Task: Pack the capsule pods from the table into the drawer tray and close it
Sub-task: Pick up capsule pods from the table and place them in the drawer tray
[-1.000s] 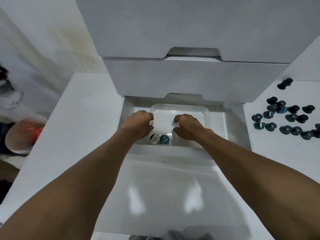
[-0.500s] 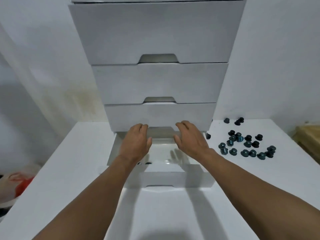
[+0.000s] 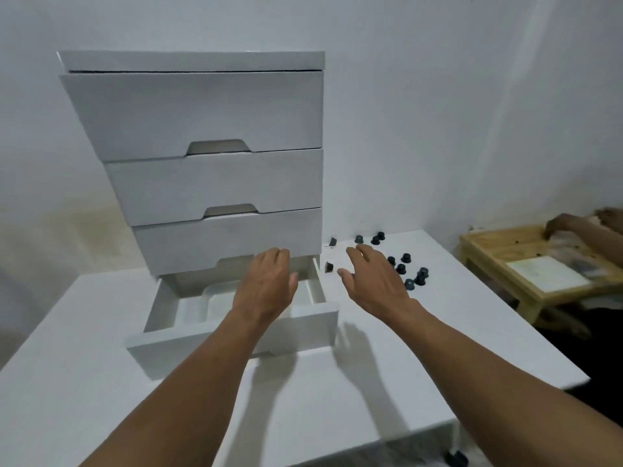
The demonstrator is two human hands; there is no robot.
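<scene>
The bottom drawer [image 3: 232, 338] of a white drawer unit [image 3: 202, 136] is pulled out, with a clear plastic tray [image 3: 215, 303] inside it. My left hand [image 3: 266, 286] hovers over the tray with relaxed fingers and holds nothing. My right hand [image 3: 374, 281] is to the right of the drawer, fingers spread, above the table and empty. Several dark teal and black capsule pods [image 3: 409, 269] lie scattered on the table beyond my right hand. One pod [image 3: 328, 266] lies close to the drawer's right side. Any pods inside the tray are hidden.
The unit stands on a white table [image 3: 101, 382] against a white wall, its three upper drawers closed. At the right, beyond the table edge, is a low wooden table [image 3: 499, 261] where another person's hand [image 3: 573, 227] rests on papers.
Both hands have lifted out of the tray and opened. My right hand has swung right, toward the pods on the table. The view has pulled back and turned right.
</scene>
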